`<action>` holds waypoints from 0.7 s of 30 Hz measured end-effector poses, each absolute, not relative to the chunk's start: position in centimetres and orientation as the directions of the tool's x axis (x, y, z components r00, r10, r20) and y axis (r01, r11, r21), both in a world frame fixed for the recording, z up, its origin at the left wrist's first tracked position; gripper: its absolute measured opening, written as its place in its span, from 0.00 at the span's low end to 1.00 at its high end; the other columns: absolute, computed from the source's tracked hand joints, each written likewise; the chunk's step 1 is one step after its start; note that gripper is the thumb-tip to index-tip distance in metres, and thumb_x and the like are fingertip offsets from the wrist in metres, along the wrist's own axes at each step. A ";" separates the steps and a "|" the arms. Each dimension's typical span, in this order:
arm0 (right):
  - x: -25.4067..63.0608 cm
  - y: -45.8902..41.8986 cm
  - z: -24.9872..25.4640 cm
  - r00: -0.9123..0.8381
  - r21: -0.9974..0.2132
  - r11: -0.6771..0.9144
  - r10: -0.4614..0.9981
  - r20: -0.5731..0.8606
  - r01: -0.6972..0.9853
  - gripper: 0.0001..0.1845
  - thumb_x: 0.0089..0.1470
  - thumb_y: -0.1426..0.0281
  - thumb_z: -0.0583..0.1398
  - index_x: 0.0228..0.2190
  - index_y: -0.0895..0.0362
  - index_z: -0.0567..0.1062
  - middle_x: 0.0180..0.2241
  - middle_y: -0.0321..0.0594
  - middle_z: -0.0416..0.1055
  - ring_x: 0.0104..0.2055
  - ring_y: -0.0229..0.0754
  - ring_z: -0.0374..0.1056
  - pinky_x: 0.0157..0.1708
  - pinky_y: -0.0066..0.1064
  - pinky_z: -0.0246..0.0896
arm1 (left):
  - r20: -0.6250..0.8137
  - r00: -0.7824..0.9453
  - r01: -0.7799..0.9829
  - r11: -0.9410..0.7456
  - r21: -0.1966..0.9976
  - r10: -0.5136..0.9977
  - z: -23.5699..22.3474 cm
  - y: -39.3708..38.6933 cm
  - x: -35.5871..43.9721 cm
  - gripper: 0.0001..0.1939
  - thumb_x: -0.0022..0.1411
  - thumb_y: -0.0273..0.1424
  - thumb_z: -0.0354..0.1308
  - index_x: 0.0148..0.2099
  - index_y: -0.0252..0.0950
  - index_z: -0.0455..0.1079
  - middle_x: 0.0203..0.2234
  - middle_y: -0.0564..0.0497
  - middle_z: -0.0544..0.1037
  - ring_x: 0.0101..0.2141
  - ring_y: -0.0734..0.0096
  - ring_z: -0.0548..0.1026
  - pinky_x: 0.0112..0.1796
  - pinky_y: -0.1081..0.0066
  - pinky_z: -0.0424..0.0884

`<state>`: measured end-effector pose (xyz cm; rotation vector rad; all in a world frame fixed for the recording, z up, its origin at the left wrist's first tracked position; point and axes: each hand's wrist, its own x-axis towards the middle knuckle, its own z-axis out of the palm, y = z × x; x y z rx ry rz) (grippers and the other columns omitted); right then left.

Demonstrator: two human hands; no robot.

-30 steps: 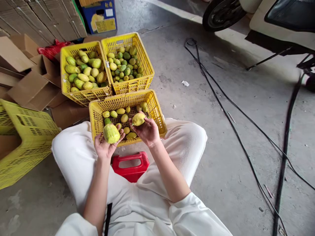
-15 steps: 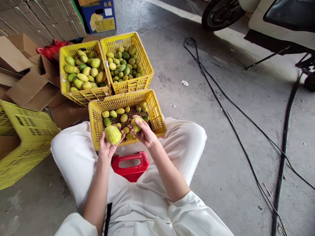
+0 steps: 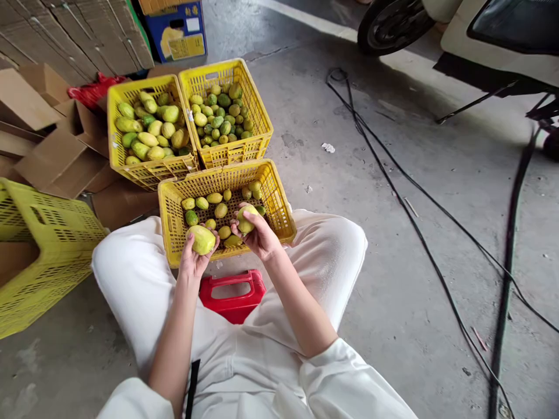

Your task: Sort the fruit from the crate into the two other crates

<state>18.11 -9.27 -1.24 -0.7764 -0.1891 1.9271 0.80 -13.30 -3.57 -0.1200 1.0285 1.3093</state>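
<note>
Near the centre of the frame, a large yellow-green fruit [image 3: 201, 240] sits grasped in the left hand [image 3: 195, 261], and a smaller fruit [image 3: 247, 219] is gripped by the right hand [image 3: 262, 235]. Both are above the near yellow crate [image 3: 286, 221], which holds scattered fruit; two fuller crates, the left crate [image 3: 117, 122] and the right crate [image 3: 262, 119], stand side by side at upper left of centre.

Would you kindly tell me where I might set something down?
Grey concrete floor, lightly littered, is free between the yellow plastic front crate, white-clad right knee and black cables. It's crowded among brown cardboard boxes, in the two yellow plastic rear crates, and above the front crate, where left hand and right hand each hold yellow-green fruit.
</note>
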 end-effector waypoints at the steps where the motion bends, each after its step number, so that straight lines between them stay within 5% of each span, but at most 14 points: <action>1: 18.1 -9.3 -1.3 -0.277 -0.457 -0.483 0.851 -0.447 -0.747 0.17 0.46 0.70 0.72 0.38 0.52 0.74 0.31 0.28 0.74 0.31 0.35 0.73 0.44 0.34 0.79 | -0.675 -0.091 -0.833 0.316 0.455 0.732 -3.4 -13.3 0.8 0.09 0.64 0.36 0.64 0.43 0.37 0.75 0.39 0.45 0.81 0.50 0.58 0.80 0.54 0.56 0.79; 9: 18.8 -9.2 1.1 -0.302 -0.455 -0.392 0.917 -0.259 -0.800 0.26 0.46 0.68 0.63 0.49 0.48 0.75 0.50 0.41 0.79 0.56 0.53 0.74 0.51 0.50 0.76 | -0.503 -0.105 -0.854 0.181 0.488 0.858 -1.5 -13.4 0.3 0.19 0.62 0.30 0.57 0.56 0.42 0.73 0.53 0.44 0.80 0.60 0.47 0.74 0.55 0.44 0.76; 14: 19.2 -9.3 0.1 -0.280 -0.451 -0.390 0.914 -0.292 -0.803 0.24 0.47 0.70 0.69 0.47 0.48 0.75 0.42 0.33 0.79 0.40 0.40 0.77 0.43 0.35 0.79 | -0.636 -0.138 -0.821 0.272 0.503 0.759 -2.2 -13.1 0.1 0.17 0.63 0.38 0.66 0.53 0.41 0.73 0.44 0.45 0.81 0.49 0.55 0.80 0.46 0.60 0.81; 18: 18.7 -10.1 -3.0 -0.306 -0.328 -0.633 0.682 -0.664 -0.701 0.15 0.46 0.70 0.72 0.36 0.54 0.75 0.28 0.31 0.73 0.26 0.34 0.70 0.22 0.20 0.67 | -0.770 -0.093 -0.815 0.396 0.424 0.631 -3.3 -13.2 0.0 0.08 0.68 0.33 0.61 0.49 0.39 0.74 0.38 0.48 0.80 0.38 0.66 0.82 0.44 0.64 0.82; 21: 17.9 -10.7 -5.1 -0.274 -0.273 -0.697 0.565 -0.778 -0.663 0.10 0.54 0.67 0.66 0.28 0.55 0.69 0.22 0.31 0.68 0.22 0.35 0.66 0.16 0.19 0.60 | -0.859 -0.077 -0.808 0.474 0.351 0.505 -4.4 -13.4 -0.2 0.03 0.71 0.26 0.56 0.44 0.36 0.71 0.35 0.47 0.79 0.32 0.68 0.82 0.36 0.65 0.83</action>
